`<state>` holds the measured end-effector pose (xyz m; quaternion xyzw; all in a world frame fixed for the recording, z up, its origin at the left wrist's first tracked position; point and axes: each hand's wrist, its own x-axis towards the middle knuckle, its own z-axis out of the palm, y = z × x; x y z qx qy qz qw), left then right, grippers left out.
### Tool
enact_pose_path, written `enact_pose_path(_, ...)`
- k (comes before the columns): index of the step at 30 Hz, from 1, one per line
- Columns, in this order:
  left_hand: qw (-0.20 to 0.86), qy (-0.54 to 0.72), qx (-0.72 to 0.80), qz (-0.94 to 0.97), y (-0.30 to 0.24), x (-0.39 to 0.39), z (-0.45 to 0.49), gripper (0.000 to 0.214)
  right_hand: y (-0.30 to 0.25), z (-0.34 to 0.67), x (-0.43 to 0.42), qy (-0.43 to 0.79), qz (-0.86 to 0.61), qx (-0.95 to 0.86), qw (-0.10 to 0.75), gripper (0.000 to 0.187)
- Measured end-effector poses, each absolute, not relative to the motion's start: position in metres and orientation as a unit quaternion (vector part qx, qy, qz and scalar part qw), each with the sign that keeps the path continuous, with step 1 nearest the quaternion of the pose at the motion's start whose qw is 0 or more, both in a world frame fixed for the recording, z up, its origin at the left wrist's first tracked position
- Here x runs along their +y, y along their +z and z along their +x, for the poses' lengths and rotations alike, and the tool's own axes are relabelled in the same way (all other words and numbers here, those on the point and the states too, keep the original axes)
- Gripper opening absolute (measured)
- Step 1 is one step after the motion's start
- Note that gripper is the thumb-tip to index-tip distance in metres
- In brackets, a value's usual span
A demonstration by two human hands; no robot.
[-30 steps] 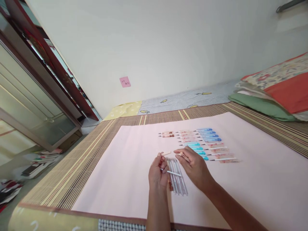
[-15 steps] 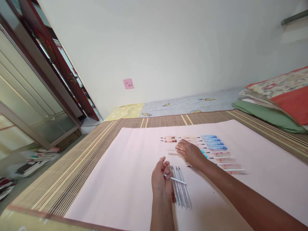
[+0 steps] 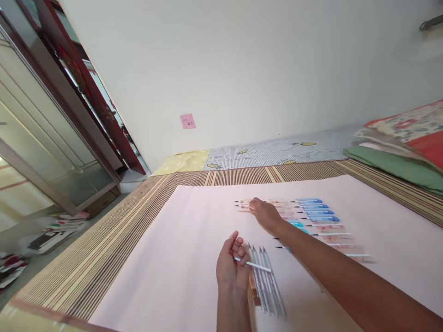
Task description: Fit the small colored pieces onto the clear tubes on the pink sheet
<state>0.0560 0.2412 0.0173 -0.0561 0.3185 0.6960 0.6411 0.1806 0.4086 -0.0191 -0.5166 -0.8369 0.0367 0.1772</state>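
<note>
My left hand (image 3: 231, 265) is turned palm up with curled fingers, closed on a slim white stick (image 3: 259, 266) like a pen refill. Just beside it lie several pale grey, pointed pens (image 3: 266, 283) in a bundle, with a brown piece (image 3: 255, 295) partly hidden by the wrist. Farther off, my right hand (image 3: 263, 213) pinches a thin pale stick (image 3: 244, 211), which points left, low over the sheet near dark-tipped slim pens. Right of that hand, rows of pens with blue ends (image 3: 318, 213) and pinkish ends (image 3: 335, 238) lie side by side. My right forearm covers some of them.
A large pale pink sheet (image 3: 162, 258) lies on a striped mat (image 3: 104, 235). Folded bedding (image 3: 391, 163) is piled at the right, and a white wall (image 3: 249, 69) with a pink note (image 3: 187, 121) stands behind. Papers (image 3: 57, 233) lie on the floor at left.
My right hand has moved slightly away and left, bringing the pale stick close to the dark-tipped pens at the row's left. The left hand keeps its stick; the view has shifted a little.
</note>
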Motion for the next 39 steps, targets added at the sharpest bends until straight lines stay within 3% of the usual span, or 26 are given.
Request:
enact_pose_path(30,0.637,0.697,0.326,-0.057,0.020,0.238,0.051,0.015,-0.028,0.188,0.419,0.013,-0.542,-0.831,0.125,0.018)
enact_pose_path(39,0.640,0.699,0.312,-0.064,0.021,0.238,0.051,0.016,-0.021,0.187,0.412,0.024,-0.546,-0.824,0.145,0.017)
